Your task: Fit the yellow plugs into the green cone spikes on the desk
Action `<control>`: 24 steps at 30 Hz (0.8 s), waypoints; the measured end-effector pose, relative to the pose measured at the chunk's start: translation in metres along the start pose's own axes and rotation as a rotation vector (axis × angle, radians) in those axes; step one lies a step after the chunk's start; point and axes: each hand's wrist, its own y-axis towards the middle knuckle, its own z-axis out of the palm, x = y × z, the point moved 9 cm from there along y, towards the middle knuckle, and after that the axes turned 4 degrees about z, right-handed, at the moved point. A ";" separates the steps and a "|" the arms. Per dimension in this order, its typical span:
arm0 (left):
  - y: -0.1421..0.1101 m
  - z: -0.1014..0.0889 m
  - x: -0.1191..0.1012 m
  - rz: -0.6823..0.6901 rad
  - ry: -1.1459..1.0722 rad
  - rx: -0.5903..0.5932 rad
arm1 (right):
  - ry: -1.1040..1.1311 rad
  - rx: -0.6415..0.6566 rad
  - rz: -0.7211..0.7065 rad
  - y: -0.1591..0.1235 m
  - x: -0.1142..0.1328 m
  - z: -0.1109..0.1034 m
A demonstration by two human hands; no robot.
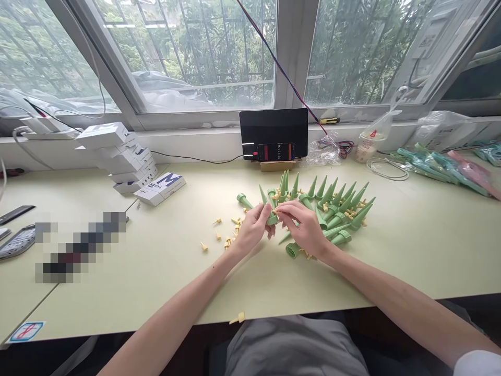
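Observation:
In the head view my left hand (253, 223) is closed around a green plant-watering spike (272, 220), its wide capped end toward me. My right hand (304, 223) pinches a small yellow valve (274, 212) against that end; how far it sits in is hidden by the fingers. Beyond and right of my hands, several more green spikes (326, 196) stand or lie in a cluster with yellow valves among them. One spike lies on its side with its open threaded end (291, 250) facing me. Loose yellow valves (218, 236) are scattered left of my left hand.
A yellow valve (238, 317) lies at the table's front edge. Behind the spikes, a phone showing a timer (276, 152) leans on a dark tablet (274, 125). White boxes (129, 156) are stacked at the left. Bagged green items (442, 169) lie at the right.

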 end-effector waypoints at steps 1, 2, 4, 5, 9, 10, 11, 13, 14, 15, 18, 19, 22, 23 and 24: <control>0.000 -0.001 0.001 -0.004 0.008 -0.004 | -0.001 -0.002 -0.002 0.000 -0.001 0.000; 0.000 -0.001 0.001 -0.007 0.014 -0.012 | -0.002 -0.004 -0.003 0.000 -0.001 0.000; 0.000 -0.003 0.002 -0.012 0.018 -0.026 | -0.006 -0.007 -0.008 0.000 -0.002 0.000; 0.000 -0.004 0.002 -0.013 0.016 -0.033 | -0.007 -0.007 -0.013 0.000 -0.001 0.000; -0.001 -0.005 0.001 -0.017 0.016 -0.055 | -0.010 -0.007 -0.040 0.000 0.001 0.000; -0.001 -0.006 0.000 -0.018 0.018 -0.059 | -0.010 -0.006 -0.046 0.000 0.001 0.000; -0.001 -0.006 0.000 -0.020 0.021 -0.064 | -0.011 -0.003 -0.050 0.000 0.002 0.000; -0.002 -0.007 -0.001 -0.025 0.030 -0.072 | -0.012 0.005 -0.052 0.000 0.002 0.001; -0.002 -0.007 -0.002 -0.028 0.036 -0.076 | -0.012 0.010 -0.051 0.000 0.002 0.001; -0.002 -0.007 -0.002 -0.029 0.044 -0.078 | -0.012 0.015 -0.049 0.000 0.001 0.001; -0.002 -0.008 -0.003 -0.033 0.076 -0.081 | -0.010 0.021 -0.054 0.000 0.001 0.002; -0.002 -0.008 -0.003 -0.036 0.083 -0.082 | -0.012 0.022 -0.060 0.000 0.002 0.002; -0.002 -0.008 -0.002 -0.048 0.091 -0.086 | -0.026 0.015 -0.084 0.000 0.003 0.002; -0.002 -0.008 -0.002 -0.052 0.093 -0.087 | -0.033 0.011 -0.092 0.000 0.004 0.002; -0.002 -0.008 -0.001 -0.056 0.095 -0.085 | -0.040 0.005 -0.100 0.000 0.005 0.002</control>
